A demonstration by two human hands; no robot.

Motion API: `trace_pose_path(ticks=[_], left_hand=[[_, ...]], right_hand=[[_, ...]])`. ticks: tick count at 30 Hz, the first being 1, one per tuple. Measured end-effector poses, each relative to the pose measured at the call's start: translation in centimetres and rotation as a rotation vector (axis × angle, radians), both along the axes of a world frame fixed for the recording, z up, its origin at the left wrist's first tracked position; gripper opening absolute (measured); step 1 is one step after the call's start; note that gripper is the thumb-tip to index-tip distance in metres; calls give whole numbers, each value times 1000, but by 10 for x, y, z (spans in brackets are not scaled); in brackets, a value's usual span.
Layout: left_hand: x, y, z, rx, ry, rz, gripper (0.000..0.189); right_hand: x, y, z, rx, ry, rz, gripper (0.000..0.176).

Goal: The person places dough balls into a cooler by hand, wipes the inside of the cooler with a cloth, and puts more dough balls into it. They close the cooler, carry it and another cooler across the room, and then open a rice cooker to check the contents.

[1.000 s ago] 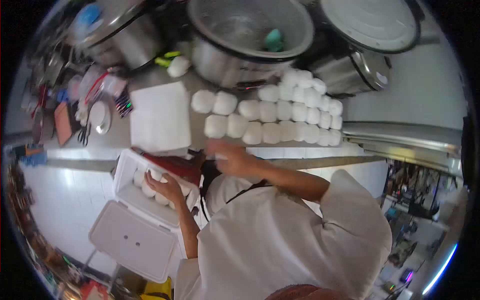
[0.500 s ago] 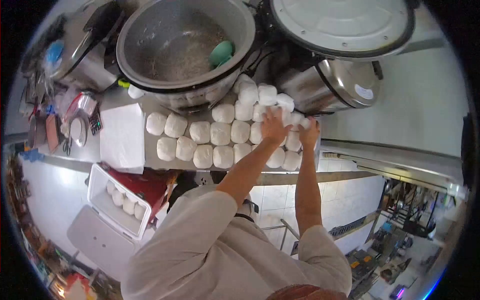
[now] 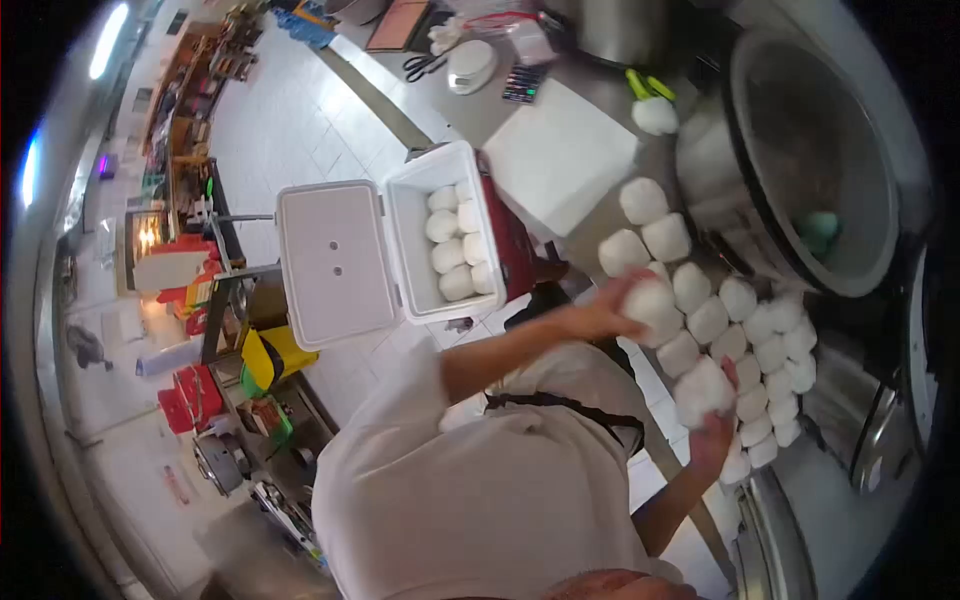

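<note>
My left hand [image 3: 606, 305] is closed round a white rounded rice pack [image 3: 652, 310], lifted over the near edge of the steel counter [image 3: 470, 112]. In my right hand [image 3: 712, 438] is another white rice pack [image 3: 702, 392], gripped from its side and below. Both hands look a little blurred. Several more packs [image 3: 708, 320] sit in rows on the counter beyond my hands, some stacked at the far right. To my left, a cooler box [image 3: 395, 215] with a white rim and red body stands open, with several white packs [image 3: 443, 226] inside.
A large rice cooker pot [image 3: 745, 130] with a green scoop [image 3: 820, 230] stands behind the packs. White sheets [image 3: 560, 155], scissors [image 3: 424, 66] and a round white scale [image 3: 472, 66] lie on the counter. The cooler's lid [image 3: 335, 265] hangs open on its left side.
My view has swung left towards the cooler box. My hands, which were among the packs at the counter's right end, have come away from there, each with a pack.
</note>
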State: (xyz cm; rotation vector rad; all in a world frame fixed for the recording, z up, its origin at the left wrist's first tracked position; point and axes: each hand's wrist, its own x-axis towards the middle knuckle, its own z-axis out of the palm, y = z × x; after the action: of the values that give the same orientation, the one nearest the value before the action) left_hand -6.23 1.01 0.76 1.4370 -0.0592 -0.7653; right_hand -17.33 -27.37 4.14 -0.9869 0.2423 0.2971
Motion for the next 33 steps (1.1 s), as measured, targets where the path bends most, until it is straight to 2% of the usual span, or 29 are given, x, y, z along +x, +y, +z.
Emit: trace_pose_path(ticks=[1, 2, 3, 4, 5, 6, 7, 8, 9, 11, 12, 14, 15, 19, 21, 22, 24, 27, 29, 31, 32, 33], left_hand=[[1, 66, -4, 37, -32, 147, 88], [2, 171, -17, -87, 48, 474, 85], [7, 222, -16, 249, -131, 510, 82], [9, 259, -23, 381, -241, 596, 81], [10, 290, -37, 514, -348, 678, 80], [12, 316, -58, 651, -411, 694, 77], [14, 340, -84, 788, -473, 706, 73], [19, 361, -108, 925, -536, 714, 70], [27, 378, -129, 963, -510, 700, 69], [29, 392, -168, 1036, -429, 655, 67], [33, 385, -170, 1044, -355, 634, 67], [33, 357, -177, 1151, -525, 747, 63], [28, 350, -185, 1203, -605, 805, 61], [26, 352, -207, 1090, -522, 835, 63], [24, 350, -206, 1199, -560, 735, 64], [22, 350, -212, 1277, -572, 694, 65], [16, 352, -228, 1398, -671, 658, 71], [-5, 341, -245, 1478, -551, 589, 75], [-33, 333, -244, 1576, -545, 481, 76], [-64, 332, -246, 1591, -586, 314, 70], [-58, 316, -217, 1440, -412, 364, 65], [-43, 293, -156, 1287, -234, 390, 59]], right_hand=[[27, 37, 14, -46, -88, 200, 71], [87, 130, 39, -428, -135, 491, 75], [113, 184, 19, -387, -291, 593, 80], [138, 240, 16, -377, -374, 657, 78], [154, 300, -16, -442, -444, 717, 79], [168, 357, -33, -560, -639, 660, 71], [178, 411, -72, -632, -826, 598, 67], [183, 455, -96, -731, -820, 645, 60], [188, 494, -123, -1052, -830, 739, 50], [199, 528, -164, -1426, -967, 693, 44], [196, 535, -183, -1482, -1008, 674, 44], [197, 536, -215, -1614, -1082, 608, 43], [192, 536, -223, -1603, -1034, 614, 44], [187, 535, -228, -1542, -942, 574, 49], [181, 531, -228, -1546, -978, 538, 51], [176, 534, -224, -1494, -904, 520, 50], [154, 535, -211, -1584, -809, 543, 51], [103, 517, -214, -1666, -659, 695, 56], [92, 488, -180, -1418, -455, 1057, 54], [87, 431, -128, -967, -479, 1043, 51], [84, 388, -103, -764, -466, 1001, 50], [80, 345, -80, -788, -451, 844, 48]])
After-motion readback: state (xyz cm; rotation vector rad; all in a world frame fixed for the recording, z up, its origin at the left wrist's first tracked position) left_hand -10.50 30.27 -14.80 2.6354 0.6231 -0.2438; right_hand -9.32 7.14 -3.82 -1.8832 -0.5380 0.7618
